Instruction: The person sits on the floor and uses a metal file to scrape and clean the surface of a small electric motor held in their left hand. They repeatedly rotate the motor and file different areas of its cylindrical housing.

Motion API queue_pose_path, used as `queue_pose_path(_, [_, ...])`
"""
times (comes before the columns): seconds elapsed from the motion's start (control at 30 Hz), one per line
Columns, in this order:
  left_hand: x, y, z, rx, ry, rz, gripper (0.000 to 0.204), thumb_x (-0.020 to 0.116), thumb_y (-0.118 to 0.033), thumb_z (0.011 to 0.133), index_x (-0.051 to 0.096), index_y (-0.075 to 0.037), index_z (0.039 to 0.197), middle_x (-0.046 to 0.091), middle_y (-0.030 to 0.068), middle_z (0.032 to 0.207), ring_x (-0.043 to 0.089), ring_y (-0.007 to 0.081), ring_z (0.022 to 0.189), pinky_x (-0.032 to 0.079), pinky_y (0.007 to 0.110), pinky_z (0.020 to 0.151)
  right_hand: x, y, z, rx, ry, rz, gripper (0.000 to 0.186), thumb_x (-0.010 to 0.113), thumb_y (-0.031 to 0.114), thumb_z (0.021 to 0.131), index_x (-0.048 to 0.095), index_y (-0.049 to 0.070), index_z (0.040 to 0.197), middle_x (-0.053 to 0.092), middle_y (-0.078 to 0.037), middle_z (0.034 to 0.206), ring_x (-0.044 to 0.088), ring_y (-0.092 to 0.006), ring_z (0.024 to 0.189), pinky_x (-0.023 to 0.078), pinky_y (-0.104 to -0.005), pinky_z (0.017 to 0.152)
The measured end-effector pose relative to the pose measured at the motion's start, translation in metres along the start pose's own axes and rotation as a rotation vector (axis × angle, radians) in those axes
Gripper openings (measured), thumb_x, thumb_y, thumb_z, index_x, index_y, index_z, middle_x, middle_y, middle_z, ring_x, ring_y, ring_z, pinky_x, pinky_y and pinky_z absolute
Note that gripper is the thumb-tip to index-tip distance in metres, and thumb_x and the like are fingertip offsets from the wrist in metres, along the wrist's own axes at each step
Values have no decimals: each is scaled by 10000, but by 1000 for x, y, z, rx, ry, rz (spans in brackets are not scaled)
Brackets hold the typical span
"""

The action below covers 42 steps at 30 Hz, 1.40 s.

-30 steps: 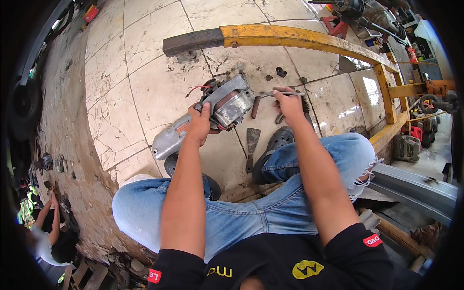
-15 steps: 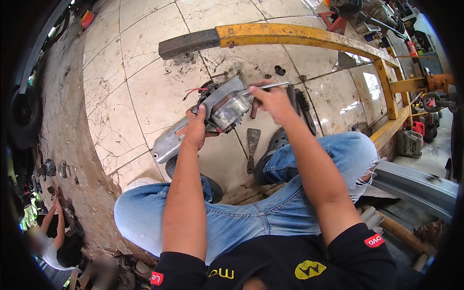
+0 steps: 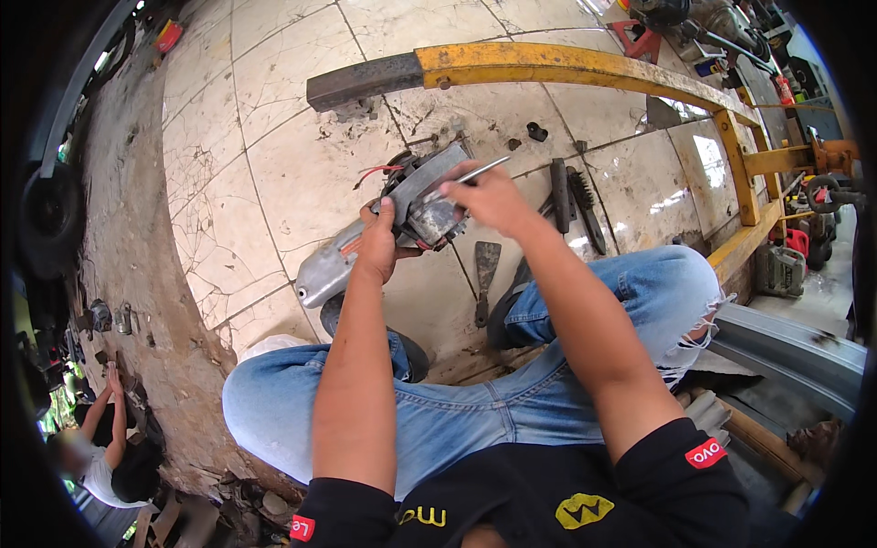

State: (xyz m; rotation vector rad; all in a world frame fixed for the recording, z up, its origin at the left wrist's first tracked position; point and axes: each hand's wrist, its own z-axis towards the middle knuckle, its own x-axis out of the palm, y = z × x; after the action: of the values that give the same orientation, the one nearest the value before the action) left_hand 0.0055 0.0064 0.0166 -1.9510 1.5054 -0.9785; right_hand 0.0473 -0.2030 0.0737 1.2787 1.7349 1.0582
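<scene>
A grey metal machine part (image 3: 427,190), like a motor or gear housing with red wires, rests on the tiled floor between my feet. From its lower left extends a smooth silver cylindrical body (image 3: 322,274). My left hand (image 3: 378,245) grips the part near its middle, thumb on top. In my right hand (image 3: 491,203) is a slim silver metal rod (image 3: 484,170), slanting across the part's right side; its lower end is hidden by the fingers and slightly blurred. A flat scraper (image 3: 486,274) lies on the tiles below my right hand.
Right of my right hand lie a wire brush (image 3: 585,203) and a dark bar (image 3: 560,196). A yellow steel frame (image 3: 585,68) spans the far side. A small black piece (image 3: 536,132) sits on the tiles. Another person (image 3: 105,438) works at the lower left.
My right hand has moved left with the rod, closer over the machine part. My left hand keeps its grip. The whole view has shifted slightly.
</scene>
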Motion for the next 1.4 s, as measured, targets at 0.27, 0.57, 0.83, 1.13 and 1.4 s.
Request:
queue_pose_path(0.27, [-9,6,3,3,-13,23,601,451,-506,979,208,-98,1347,299,234,1420,496,447,1196,541,665,778,-39,-8,-4,57,-114,177,236,688,174,863,648,4,1020,638,-41,805,583,-105,588,420,-221,479])
queue_pose_path(0.57, [-7,8,3,19,-30,51,647,466,-560,952,189,-100,1312,328,231,1400,535,443,1150,555,647,761,-68,-47,-1,118,-328,248,250,703,178,860,626,14,1033,637,-47,846,554,-112,575,385,-239,452])
queue_pose_path(0.83, [1,3,2,26,-1,65,665,466,-571,948,190,-92,1317,329,235,1394,542,431,1139,566,624,760,-65,-57,-2,108,-413,108,243,689,173,855,648,6,1028,651,-50,830,598,-130,610,417,-247,477])
queue_pose_path(1.13, [-3,5,2,19,-19,70,660,460,-564,954,187,-93,1326,335,229,1387,554,421,1125,576,606,746,-19,-42,-8,77,-34,329,242,695,178,849,643,21,1026,654,-55,842,582,-104,597,386,-230,451])
queue_pose_path(1.4, [-7,8,3,19,-30,75,641,461,-559,956,196,-98,1313,336,225,1386,549,425,1131,574,608,740,-23,-37,-7,104,-107,458,216,664,156,877,627,31,1050,625,-35,809,563,-100,593,391,-229,464])
